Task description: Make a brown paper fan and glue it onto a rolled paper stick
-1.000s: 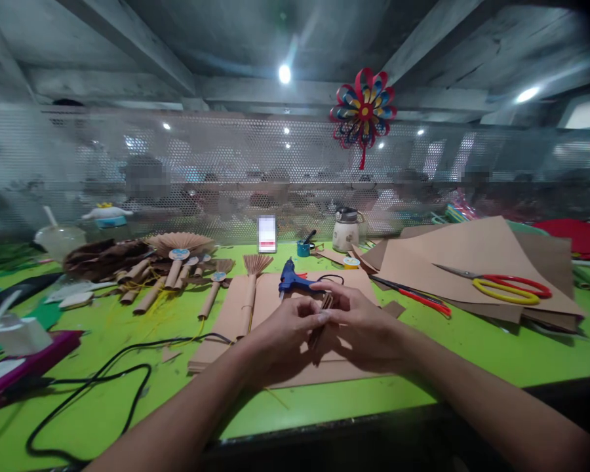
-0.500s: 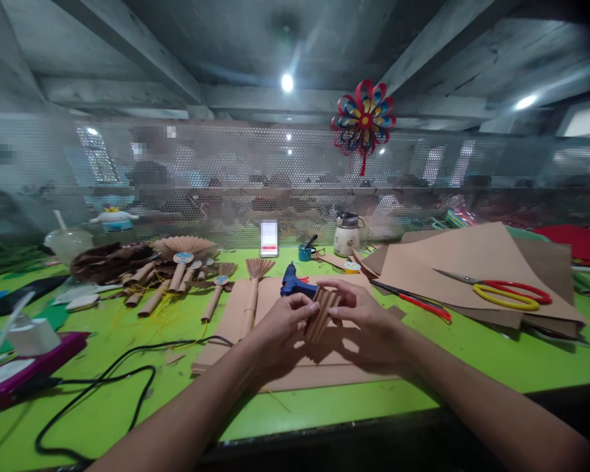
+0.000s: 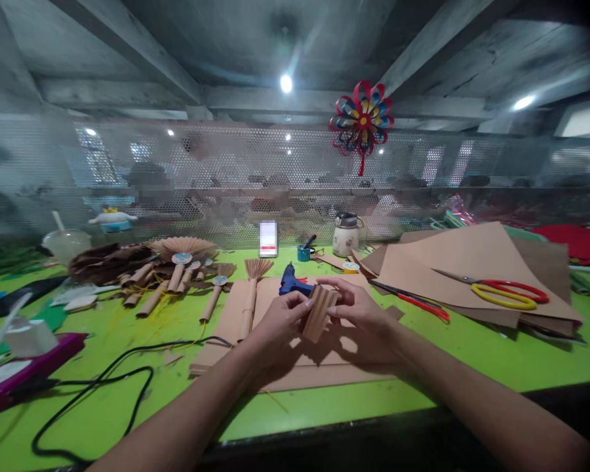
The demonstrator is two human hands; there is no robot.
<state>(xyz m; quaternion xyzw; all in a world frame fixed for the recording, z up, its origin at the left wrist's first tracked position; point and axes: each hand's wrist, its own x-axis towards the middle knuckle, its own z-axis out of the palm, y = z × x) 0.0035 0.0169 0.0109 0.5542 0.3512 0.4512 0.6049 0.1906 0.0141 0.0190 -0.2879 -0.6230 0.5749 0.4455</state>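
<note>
The left hand (image 3: 281, 320) and right hand (image 3: 362, 311) pinch opposite sides of a pleated brown paper (image 3: 319, 316), above kraft sheets (image 3: 324, 378) near the middle of the front edge of the table (image 3: 255, 423). Its folds look made, though it appears neither spread nor fixed to a handle. Just beyond lies a blue glue gun (image 3: 291, 280); left of that, toward the back edge, paper fans (image 3: 189, 248) with tube handles seem complete.

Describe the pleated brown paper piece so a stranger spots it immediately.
On the bright green table, find the flat tan paper sheets at the front centre. Above them, held between the left hand and the right hand, is the pleated brown paper piece; unlike those sheets, it is folded into narrow parallel ridges.
</note>
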